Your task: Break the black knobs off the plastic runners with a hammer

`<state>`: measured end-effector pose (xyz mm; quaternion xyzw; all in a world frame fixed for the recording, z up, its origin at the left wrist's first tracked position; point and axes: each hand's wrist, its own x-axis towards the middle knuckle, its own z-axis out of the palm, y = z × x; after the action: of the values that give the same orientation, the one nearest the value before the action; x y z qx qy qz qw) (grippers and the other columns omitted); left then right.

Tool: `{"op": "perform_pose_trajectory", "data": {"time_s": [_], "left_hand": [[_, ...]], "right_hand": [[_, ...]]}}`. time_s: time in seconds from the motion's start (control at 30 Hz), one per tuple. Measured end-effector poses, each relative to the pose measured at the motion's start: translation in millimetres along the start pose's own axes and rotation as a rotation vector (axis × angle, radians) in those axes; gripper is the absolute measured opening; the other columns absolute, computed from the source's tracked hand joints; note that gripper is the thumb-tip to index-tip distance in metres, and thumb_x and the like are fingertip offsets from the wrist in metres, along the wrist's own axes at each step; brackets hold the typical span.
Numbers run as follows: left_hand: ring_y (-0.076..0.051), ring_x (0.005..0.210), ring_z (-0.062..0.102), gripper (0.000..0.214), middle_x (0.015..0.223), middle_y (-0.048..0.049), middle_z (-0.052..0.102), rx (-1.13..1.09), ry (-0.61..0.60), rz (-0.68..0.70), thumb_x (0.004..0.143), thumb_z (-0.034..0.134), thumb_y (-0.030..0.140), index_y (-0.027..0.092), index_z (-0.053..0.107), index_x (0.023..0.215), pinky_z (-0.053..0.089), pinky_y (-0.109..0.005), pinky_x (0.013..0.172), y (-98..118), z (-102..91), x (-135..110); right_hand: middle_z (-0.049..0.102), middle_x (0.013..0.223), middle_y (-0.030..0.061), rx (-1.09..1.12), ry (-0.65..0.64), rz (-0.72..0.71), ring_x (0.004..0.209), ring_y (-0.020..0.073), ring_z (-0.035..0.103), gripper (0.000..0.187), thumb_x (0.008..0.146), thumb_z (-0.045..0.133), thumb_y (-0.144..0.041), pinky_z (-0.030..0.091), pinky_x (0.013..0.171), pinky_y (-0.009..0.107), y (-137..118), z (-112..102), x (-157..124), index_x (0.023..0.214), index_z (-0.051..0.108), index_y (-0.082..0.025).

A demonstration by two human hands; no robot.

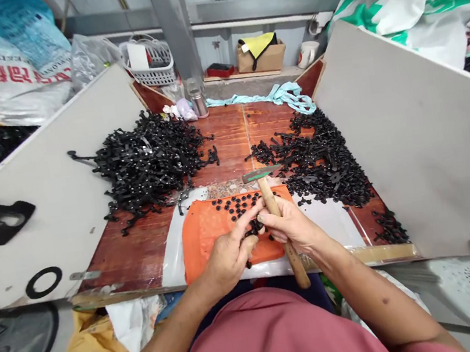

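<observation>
My right hand (294,225) is wrapped around the wooden handle of a hammer (268,194). The hammer's head, marked with green, points away from me above the bench. My left hand (226,258) pinches a small black plastic part (252,229), its index finger stretched toward the handle. The right thumb and fingertips meet the left fingers at this part, so its full shape is partly covered. Both hands are over an orange cloth pad (202,234). Several small round black pieces (237,206) lie scattered on the pad, just beyond my fingers.
A tall heap of black plastic parts (145,166) lies on the left of the wooden bench; another heap (325,162) spreads along the right. Grey side panels (406,138) wall in both sides. At the back stand a metal-and-glass flask (197,98), a white basket (153,73) and a blue cloth strip (284,93).
</observation>
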<state>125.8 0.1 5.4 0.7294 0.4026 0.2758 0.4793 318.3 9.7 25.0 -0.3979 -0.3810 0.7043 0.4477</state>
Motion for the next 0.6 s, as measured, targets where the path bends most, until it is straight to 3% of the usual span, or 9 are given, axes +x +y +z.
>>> {"op": "perform_pose_trajectory", "data": {"time_s": [0.07, 0.13, 0.2, 0.3, 0.43, 0.5, 0.6], "left_hand": [[-0.013, 0.070, 0.066, 0.053, 0.098, -0.0031, 0.072, 0.020, 0.024, 0.001, 0.097, 0.047, 0.024, 0.026, 0.046, 0.150, 0.054, -0.027, 0.074, -2, 1.0, 0], [-0.014, 0.074, 0.067, 0.047, 0.099, -0.0047, 0.072, 0.014, 0.101, -0.023, 0.098, 0.049, 0.027, 0.023, 0.050, 0.145, 0.055, -0.027, 0.075, -4, 0.9, 0], [-0.013, 0.065, 0.063, 0.044, 0.084, -0.0015, 0.069, -0.042, 0.170, -0.079, 0.098, 0.051, 0.031, 0.021, 0.050, 0.141, 0.053, -0.024, 0.065, -8, 0.0, -2], [-0.009, 0.044, 0.050, 0.040, 0.067, 0.0054, 0.062, -0.247, 0.158, -0.192, 0.099, 0.051, 0.038, 0.022, 0.046, 0.135, 0.042, -0.018, 0.044, -14, -3.7, -8], [-0.008, 0.032, 0.039, 0.037, 0.059, 0.0078, 0.060, -0.562, 0.115, -0.259, 0.101, 0.047, 0.055, 0.024, 0.046, 0.121, 0.029, -0.016, 0.033, -20, -10.3, -15], [-0.007, 0.031, 0.037, 0.035, 0.054, 0.0086, 0.057, -0.705, 0.136, -0.240, 0.099, 0.051, 0.057, 0.024, 0.047, 0.109, 0.025, -0.015, 0.033, -22, -12.9, -15], [-0.006, 0.029, 0.031, 0.032, 0.047, 0.0104, 0.053, -0.897, 0.155, -0.183, 0.097, 0.059, 0.053, 0.024, 0.046, 0.097, 0.025, -0.015, 0.036, -25, -16.1, -14]], "right_hand": [[0.070, 0.069, -0.0027, 0.014, 0.002, 0.003, 0.033, 0.0017, 0.028, 0.049, 0.074, 0.087, -0.048, 0.018, 0.033, 0.017, 5, 4, 1, 0.097, 0.053, -0.021], [0.073, 0.076, -0.0001, 0.009, -0.027, -0.002, 0.035, 0.0021, 0.028, 0.046, 0.077, 0.084, -0.048, 0.020, 0.034, 0.018, 8, 6, 1, 0.100, 0.054, -0.021], [0.073, 0.081, 0.0006, -0.026, -0.031, -0.029, 0.036, 0.0026, 0.029, 0.042, 0.082, 0.080, -0.047, 0.021, 0.035, 0.019, 10, 7, 0, 0.105, 0.057, -0.021], [0.071, 0.084, 0.0003, -0.147, 0.037, -0.088, 0.041, 0.0049, 0.036, 0.037, 0.086, 0.074, -0.046, 0.026, 0.039, 0.021, 14, 8, 0, 0.109, 0.060, -0.021], [0.069, 0.084, 0.0015, -0.263, 0.066, -0.162, 0.068, 0.0146, 0.060, 0.031, 0.087, 0.071, -0.043, 0.047, 0.065, 0.026, 20, 10, 1, 0.107, 0.063, -0.021], [0.069, 0.084, 0.0019, -0.296, 0.046, -0.176, 0.080, 0.0183, 0.065, 0.028, 0.087, 0.070, -0.041, 0.049, 0.081, 0.032, 23, 12, 1, 0.105, 0.064, -0.020], [0.069, 0.084, 0.0019, -0.333, 0.019, -0.162, 0.084, 0.0200, 0.065, 0.025, 0.089, 0.067, -0.039, 0.047, 0.089, 0.035, 28, 18, 0, 0.106, 0.063, -0.020]]}}
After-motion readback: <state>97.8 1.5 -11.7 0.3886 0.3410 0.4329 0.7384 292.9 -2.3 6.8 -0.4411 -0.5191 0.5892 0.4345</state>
